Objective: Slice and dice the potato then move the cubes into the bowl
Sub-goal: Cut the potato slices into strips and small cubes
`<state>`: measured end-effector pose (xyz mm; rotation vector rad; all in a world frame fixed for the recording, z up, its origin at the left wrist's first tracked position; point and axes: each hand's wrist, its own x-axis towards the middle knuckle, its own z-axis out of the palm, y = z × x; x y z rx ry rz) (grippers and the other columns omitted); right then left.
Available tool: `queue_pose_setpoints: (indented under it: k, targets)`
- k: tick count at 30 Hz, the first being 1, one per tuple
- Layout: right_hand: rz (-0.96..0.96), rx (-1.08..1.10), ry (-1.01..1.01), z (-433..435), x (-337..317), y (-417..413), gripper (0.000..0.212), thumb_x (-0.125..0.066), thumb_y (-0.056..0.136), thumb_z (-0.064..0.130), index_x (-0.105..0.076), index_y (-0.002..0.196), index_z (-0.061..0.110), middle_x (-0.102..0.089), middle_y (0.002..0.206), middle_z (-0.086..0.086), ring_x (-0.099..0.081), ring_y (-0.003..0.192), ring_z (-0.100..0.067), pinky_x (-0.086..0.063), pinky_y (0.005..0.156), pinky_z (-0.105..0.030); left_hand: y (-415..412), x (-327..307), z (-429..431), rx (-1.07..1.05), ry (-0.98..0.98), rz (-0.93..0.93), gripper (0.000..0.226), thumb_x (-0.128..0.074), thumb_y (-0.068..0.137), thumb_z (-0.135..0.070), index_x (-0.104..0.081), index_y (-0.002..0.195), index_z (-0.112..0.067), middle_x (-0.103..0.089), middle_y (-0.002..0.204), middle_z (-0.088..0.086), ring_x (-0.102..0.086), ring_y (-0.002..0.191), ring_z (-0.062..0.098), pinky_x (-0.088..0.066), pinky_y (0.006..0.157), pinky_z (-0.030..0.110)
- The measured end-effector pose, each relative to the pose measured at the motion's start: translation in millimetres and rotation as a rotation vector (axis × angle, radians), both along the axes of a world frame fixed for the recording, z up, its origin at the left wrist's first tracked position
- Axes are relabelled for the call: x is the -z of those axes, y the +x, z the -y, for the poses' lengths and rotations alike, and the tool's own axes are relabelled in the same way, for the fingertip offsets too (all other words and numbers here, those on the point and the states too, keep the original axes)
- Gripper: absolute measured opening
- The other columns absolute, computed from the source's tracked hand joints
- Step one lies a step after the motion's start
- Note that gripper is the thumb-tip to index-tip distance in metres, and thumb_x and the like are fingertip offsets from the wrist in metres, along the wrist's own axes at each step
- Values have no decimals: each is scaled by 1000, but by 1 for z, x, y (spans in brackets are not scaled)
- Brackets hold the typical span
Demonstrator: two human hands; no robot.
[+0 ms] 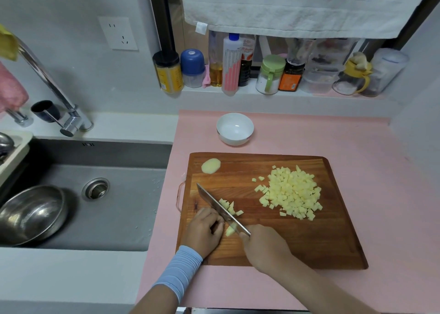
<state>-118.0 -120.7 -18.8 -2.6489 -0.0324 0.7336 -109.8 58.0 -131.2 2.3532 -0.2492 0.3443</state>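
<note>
Wooden cutting board [309,237] on pink counter [357,142], sink [123,209] beside.

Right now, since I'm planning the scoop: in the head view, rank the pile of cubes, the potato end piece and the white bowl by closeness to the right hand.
1. pile of cubes, just beyond the right hand
2. potato end piece, the board's far left corner
3. white bowl, past the board
</note>
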Motion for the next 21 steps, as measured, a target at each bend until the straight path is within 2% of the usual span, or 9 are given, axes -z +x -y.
queue_pose_setpoints:
  k: [4,6,8,10,14,16,18,21]
  targets:
    - [-9,10,46,-11,4,13,28,-46,103,41,-67,94,26,-66,83,7,-64,81,-21,-47,69,-31,0,0,0,-3,-15,11,6,-67,85,-15,-65,79,-17,-60,88,-10,-56,87,10,-47,84,23]
    - [-30,33,84,-8,4,21,28,-48,101,41,-68,91,25,-68,84,5,-66,83,-22,-49,71,-33,-2,-2,1,0,-37,16,2,-67,85,-17,-65,83,-17,-60,90,-11,-55,89,10,-44,88,22]
    - [-55,57,145,-1,5,28,29,-50,99,41,-64,79,26,-70,84,4,-67,85,-23,-51,75,-35,-2,-2,4,5,-38,2,12,-72,82,-25,-63,84,-18,-59,91,-10,-52,89,9,-42,87,19]
    - [-75,50,200,5,5,32,32,-50,99,42,-65,78,24,-70,81,6,-67,82,-19,-53,77,-36,0,1,7,1,-17,-10,19,-78,79,-27,-61,84,-19,-57,90,-10,-50,89,10,-41,84,18]
    - [-36,36,256,13,-1,34,35,-51,102,40,-63,70,31,-63,67,9,-59,67,-9,-45,64,-29,8,3,13,-20,-27,-53,18,-79,81,-22,-61,83,-20,-55,89,-11,-48,86,9,-34,83,8]
    - [-4,33,272,19,-8,36,33,-50,103,38,-66,75,32,-62,66,10,-57,64,-7,-41,60,-27,9,1,15,-18,-27,-68,17,-77,84,-27,-62,84,-20,-54,88,-12,-46,85,6,-35,81,8]
    - [42,-14,237,26,-15,38,28,-48,104,40,-71,91,32,-63,67,10,-57,63,-5,-41,57,-26,8,-5,14,-46,-60,-82,13,-68,90,-32,-63,87,-21,-54,90,-13,-49,87,5,-40,82,13]
    - [164,-120,126,39,-24,39,29,-45,105,44,-71,118,39,-68,75,14,-60,67,-2,-39,54,-18,10,-25,3,-246,-206,-8,14,-48,93,-27,-61,90,-23,-56,92,-12,-53,91,7,-42,86,22]
